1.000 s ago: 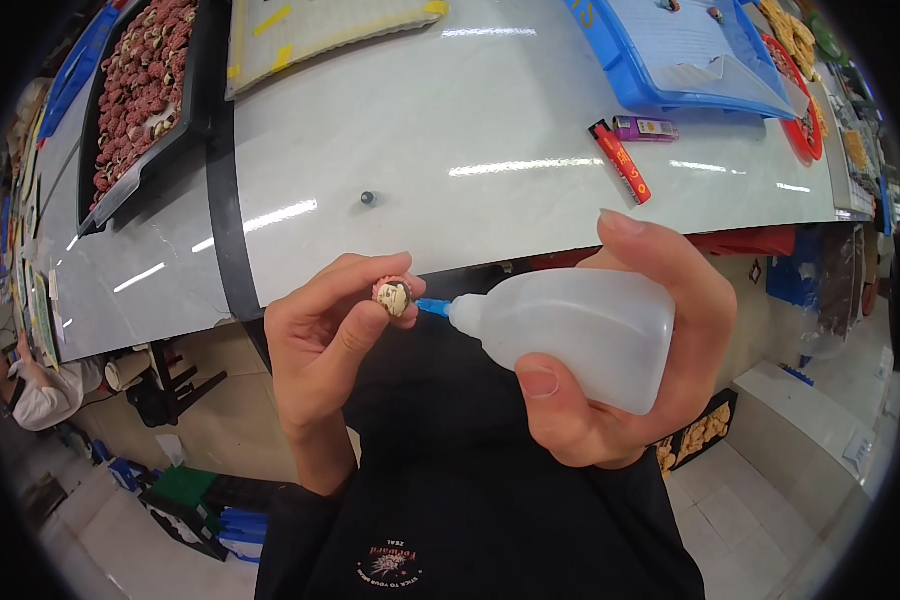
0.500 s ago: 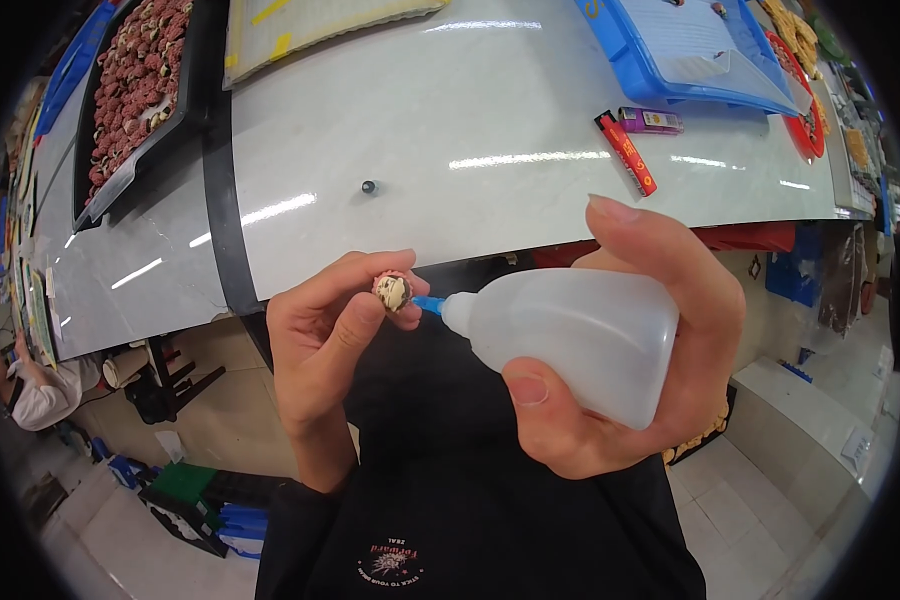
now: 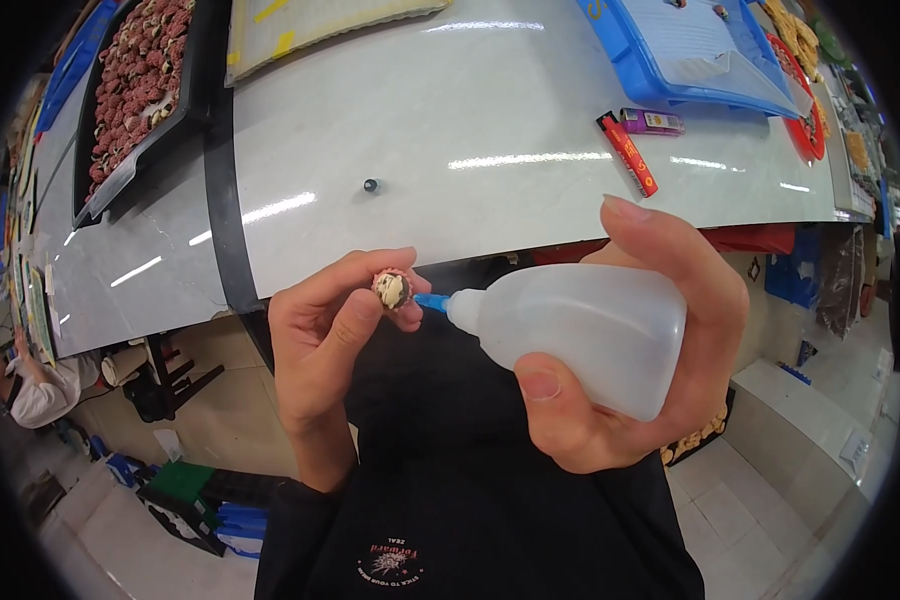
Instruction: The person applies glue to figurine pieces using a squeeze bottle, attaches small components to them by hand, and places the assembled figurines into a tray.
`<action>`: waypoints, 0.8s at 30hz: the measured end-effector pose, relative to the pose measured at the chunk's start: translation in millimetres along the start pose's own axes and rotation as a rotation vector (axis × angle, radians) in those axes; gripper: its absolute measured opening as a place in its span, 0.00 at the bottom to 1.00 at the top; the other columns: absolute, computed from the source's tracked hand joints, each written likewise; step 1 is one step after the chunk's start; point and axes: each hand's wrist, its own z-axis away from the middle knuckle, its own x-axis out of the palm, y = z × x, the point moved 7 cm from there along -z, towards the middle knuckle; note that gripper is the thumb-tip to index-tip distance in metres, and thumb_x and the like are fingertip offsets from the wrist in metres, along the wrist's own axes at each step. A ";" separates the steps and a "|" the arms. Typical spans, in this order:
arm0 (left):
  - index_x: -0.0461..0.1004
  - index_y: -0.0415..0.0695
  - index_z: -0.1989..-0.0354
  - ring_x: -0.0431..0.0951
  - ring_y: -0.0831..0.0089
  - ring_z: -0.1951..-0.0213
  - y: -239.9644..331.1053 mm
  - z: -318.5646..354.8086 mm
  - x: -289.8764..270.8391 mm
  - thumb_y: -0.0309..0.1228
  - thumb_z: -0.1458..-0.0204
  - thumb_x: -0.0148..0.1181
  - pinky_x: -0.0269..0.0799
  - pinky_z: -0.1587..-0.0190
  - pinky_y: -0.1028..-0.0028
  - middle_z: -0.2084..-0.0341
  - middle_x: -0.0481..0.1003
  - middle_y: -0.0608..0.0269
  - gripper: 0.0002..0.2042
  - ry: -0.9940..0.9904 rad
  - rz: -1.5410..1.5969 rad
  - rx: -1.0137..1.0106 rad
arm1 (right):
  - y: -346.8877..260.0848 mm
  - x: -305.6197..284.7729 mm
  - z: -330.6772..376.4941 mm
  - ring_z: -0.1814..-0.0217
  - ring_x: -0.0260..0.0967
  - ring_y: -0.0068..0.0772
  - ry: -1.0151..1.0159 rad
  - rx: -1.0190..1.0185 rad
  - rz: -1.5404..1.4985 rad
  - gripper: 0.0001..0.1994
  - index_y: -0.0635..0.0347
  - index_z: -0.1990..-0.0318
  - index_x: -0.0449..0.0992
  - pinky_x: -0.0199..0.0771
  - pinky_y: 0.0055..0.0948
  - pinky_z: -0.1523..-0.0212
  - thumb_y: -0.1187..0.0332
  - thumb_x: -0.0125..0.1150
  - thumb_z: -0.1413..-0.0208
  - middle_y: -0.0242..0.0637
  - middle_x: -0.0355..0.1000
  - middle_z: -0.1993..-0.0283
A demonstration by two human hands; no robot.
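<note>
Between the thumb and fingers of my left hand point(image 3: 320, 325) is a small round piece point(image 3: 391, 289), pinkish-red and ridged at its edge, with a cream and dark face. My right hand point(image 3: 660, 350) is wrapped round a translucent white squeeze bottle point(image 3: 580, 325), which lies sideways and points left. Its thin blue nozzle point(image 3: 431, 302) reaches the right side of the round piece; whether the tip touches it I cannot tell. A small dark cap-like thing point(image 3: 371, 185) sits on the white table point(image 3: 390, 120) beyond my left hand.
At the far left, a black tray point(image 3: 206, 75) holds many similar pinkish pieces point(image 3: 140, 95). A pale board with yellow tape point(image 3: 330, 30) lies at the back. To the right are a blue tray point(image 3: 660, 85), a purple lighter point(image 3: 653, 122), a red tube-shaped item point(image 3: 627, 155) and a red dish point(image 3: 808, 140).
My right hand and the squeeze bottle have shifted slightly to the right. My left hand still pinches the round piece in nearly the same place, its face turned a little.
</note>
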 end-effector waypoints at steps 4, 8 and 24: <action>0.72 0.30 0.54 0.75 0.73 0.69 -1.3 0.0 -2.9 0.32 0.43 0.53 0.73 0.65 0.75 0.68 0.76 0.50 0.16 0.009 0.023 -0.011 | 2.3 -1.1 1.8 0.76 0.65 0.26 0.023 0.074 -0.008 0.32 0.78 0.52 0.64 0.63 0.21 0.76 0.63 0.64 0.62 0.48 0.68 0.58; 0.71 0.30 0.52 0.75 0.73 0.70 -0.8 -1.0 -11.0 0.33 0.42 0.51 0.73 0.65 0.75 0.68 0.75 0.50 0.17 0.019 0.130 -0.018 | 22.2 -8.2 12.0 0.67 0.65 0.25 0.151 0.505 -0.121 0.31 0.70 0.50 0.65 0.63 0.20 0.64 0.59 0.63 0.61 0.37 0.68 0.67; 0.66 0.33 0.47 0.73 0.72 0.66 -16.0 -12.1 -56.8 0.33 0.39 0.45 0.72 0.64 0.73 0.63 0.72 0.56 0.17 0.083 0.513 -0.059 | 129.8 56.1 6.9 0.52 0.68 0.29 0.090 0.741 -0.343 0.23 0.65 0.51 0.61 0.63 0.28 0.46 0.80 0.63 0.54 0.42 0.72 0.58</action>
